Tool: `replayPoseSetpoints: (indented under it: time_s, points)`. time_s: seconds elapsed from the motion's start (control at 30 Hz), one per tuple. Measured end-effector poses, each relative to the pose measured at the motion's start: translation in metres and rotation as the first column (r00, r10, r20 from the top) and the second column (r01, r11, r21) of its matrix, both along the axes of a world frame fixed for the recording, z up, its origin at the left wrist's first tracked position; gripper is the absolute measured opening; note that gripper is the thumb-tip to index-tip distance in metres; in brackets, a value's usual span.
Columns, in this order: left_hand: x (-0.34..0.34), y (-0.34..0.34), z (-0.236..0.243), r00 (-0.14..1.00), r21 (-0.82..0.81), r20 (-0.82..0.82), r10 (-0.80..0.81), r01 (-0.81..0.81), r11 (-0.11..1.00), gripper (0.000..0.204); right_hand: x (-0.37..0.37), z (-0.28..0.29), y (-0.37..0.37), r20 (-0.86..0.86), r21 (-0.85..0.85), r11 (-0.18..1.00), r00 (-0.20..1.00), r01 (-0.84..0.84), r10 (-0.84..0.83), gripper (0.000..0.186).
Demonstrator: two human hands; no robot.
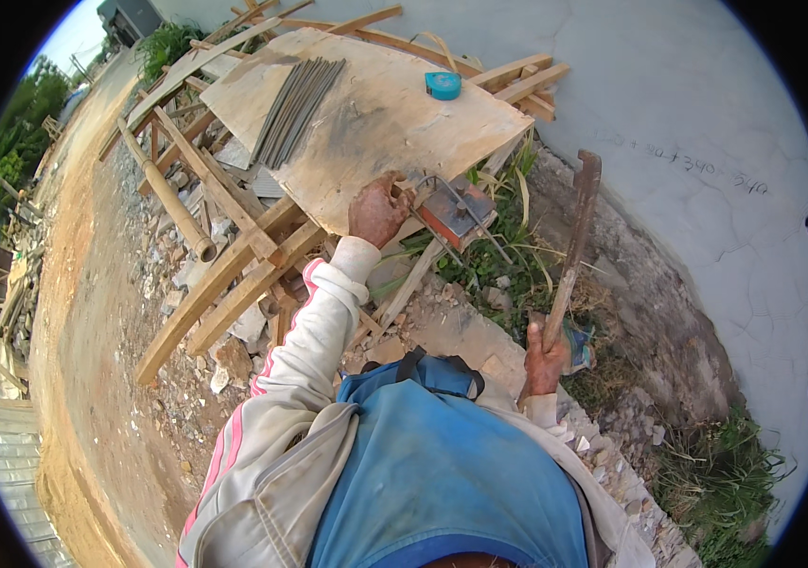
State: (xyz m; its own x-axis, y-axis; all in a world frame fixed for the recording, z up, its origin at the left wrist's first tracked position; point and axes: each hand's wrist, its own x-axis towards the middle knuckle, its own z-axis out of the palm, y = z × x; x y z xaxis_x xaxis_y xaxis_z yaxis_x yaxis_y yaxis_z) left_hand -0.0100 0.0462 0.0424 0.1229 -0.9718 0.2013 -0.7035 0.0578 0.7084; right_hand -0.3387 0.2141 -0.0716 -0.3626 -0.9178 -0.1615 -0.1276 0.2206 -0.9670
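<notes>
My left hand [380,208] has its fingers curled at the corner of a stained plywood board [375,114], beside a bent steel rod [470,208] and a red-sided metal jig [456,213]; what exactly it grips is unclear. My right hand [544,364] is closed round the lower end of a long rusty steel bar tool [574,227], held upright at the right. Several dark steel rods [295,109] lie in a bundle on the board, with a turquoise tape measure [442,86] near its far edge.
Loose timber beams [219,293] and a bamboo pole [162,189] lie on rubble to the left, beside a dirt path [77,350]. A pale cracked wall [697,237] runs along the right above weeds [707,492]. Foliage [11,170] lines the path's far side.
</notes>
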Motion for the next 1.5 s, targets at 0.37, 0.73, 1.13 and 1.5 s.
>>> replayPoseSetpoints:
  time_s: [0.37,0.73,1.13,1.5]
  points:
    - [-0.024,-0.031,-0.021,0.917,-0.096,0.398,0.029,0.01,0.995,0.019,-0.02,0.04,0.0,-0.186,-0.123,0.991,0.982,-0.05,0.026,0.039]
    - [-0.03,-0.029,-0.027,0.85,-0.171,0.519,0.094,-0.005,0.985,0.015,-0.037,0.048,-0.009,-0.241,-0.205,0.971,0.968,-0.12,0.068,0.031]
    - [-0.027,-0.03,-0.035,0.877,-0.254,0.471,0.091,0.036,0.967,0.012,-0.115,0.066,-0.052,-0.6,0.146,0.934,0.721,-0.327,0.347,0.035]
    - [-0.028,-0.028,-0.034,0.879,-0.268,0.463,0.113,0.017,0.963,0.009,-0.161,0.082,-0.129,-0.713,0.307,0.811,0.445,-0.498,0.543,0.041]
